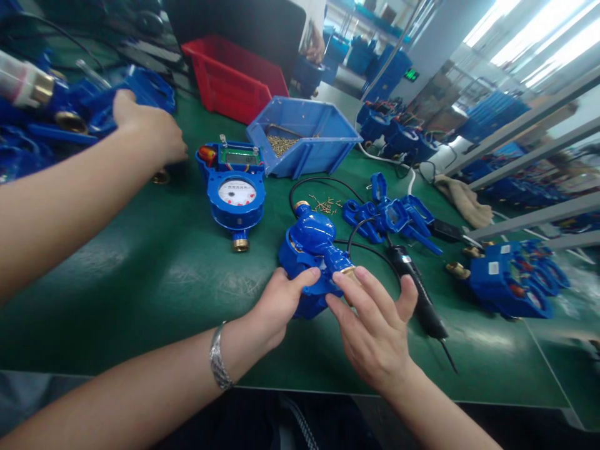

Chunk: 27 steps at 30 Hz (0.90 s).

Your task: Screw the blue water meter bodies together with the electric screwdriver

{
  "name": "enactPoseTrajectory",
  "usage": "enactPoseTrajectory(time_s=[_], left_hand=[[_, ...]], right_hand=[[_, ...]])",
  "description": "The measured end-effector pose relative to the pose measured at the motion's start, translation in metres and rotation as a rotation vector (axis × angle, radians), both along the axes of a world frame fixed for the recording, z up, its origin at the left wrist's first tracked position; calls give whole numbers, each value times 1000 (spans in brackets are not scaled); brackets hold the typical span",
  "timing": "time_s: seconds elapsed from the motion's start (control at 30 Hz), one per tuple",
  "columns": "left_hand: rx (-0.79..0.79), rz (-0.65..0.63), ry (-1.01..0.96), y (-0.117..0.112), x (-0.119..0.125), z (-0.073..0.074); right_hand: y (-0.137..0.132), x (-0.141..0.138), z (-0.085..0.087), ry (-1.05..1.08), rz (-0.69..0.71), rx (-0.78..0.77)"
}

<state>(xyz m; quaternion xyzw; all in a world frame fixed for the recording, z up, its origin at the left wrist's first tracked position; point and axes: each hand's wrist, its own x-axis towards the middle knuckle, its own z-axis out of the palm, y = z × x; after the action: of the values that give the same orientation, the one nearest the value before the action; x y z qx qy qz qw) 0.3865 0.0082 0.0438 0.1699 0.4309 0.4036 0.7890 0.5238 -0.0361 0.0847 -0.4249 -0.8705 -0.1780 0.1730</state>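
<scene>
Forearms (135,384) lie nearest, left hand (276,306) pinching a blue meter (315,231) over the bench (206,269) — right hand (375,325), fingers part-spread, touching its brass end (348,271), grip unclear. A loose hold might let the glossy meter slip and scatter the screws (325,205) just beyond. Print on a second meter's (237,217) dial (237,191) and the white labels (494,268) is illegible.

Your fingers (382,303) are touching one glossy blue meter body with brass ends (315,231). Beyond them, one red plastic bin (225,94) and one blue plastic bin (319,154) are standing; left, one white-dialled blue meter (237,215); right, one black cylindrical screwdriver (419,294) is lying.
</scene>
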Motion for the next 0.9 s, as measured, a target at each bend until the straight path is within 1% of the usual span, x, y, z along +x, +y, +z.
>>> enactPoseTrajectory(time_s=[0.1,0.17,0.2,0.23,0.27,0.3,0.33,0.37,0.4,0.43,0.47,0.57,0.6,0.67,0.77,0.87,0.9], left_hand=[[-9,-21,19,0,0,1],[-25,-32,37,0,0,1],[-34,-36,47,0,-1,1],[-46,-42,61,0,-2,1],[-56,-53,77,1,-3,1],[-62,-74,87,2,-6,2],[-64,-101,96,4,-9,2],[-67,-137,101,6,-13,3],[-68,-175,106,8,-18,3],[-67,-217,107,11,-22,4],[-63,-257,102,13,-27,4],[-49,-354,78,19,-38,5],[-44,-373,71,20,-41,5],[-46,-383,80,21,-43,5],[-56,-375,102,21,-42,6],[-60,-378,100,21,-42,6],[-58,-381,96,21,-42,6]], right_hand=[[-5,0,6,35,44,-11],[-7,9,13,103,45,62],[-6,17,17,155,3,132],[-3,28,20,201,-89,199],[2,42,22,216,-250,218],[9,57,21,207,-449,193],[17,73,19,157,-672,93],[24,89,14,86,-883,-59],[31,104,8,45,-1000,-172],[37,117,0,17,-1087,-274],[42,128,-9,19,-1132,-351],[47,150,-33,108,-1190,-516],[47,154,-38,153,-1194,-558],[44,159,-40,261,-1177,-613],[36,165,-28,464,-1078,-669],[24,167,-6,668,-919,-718],[20,165,3,776,-844,-719]])
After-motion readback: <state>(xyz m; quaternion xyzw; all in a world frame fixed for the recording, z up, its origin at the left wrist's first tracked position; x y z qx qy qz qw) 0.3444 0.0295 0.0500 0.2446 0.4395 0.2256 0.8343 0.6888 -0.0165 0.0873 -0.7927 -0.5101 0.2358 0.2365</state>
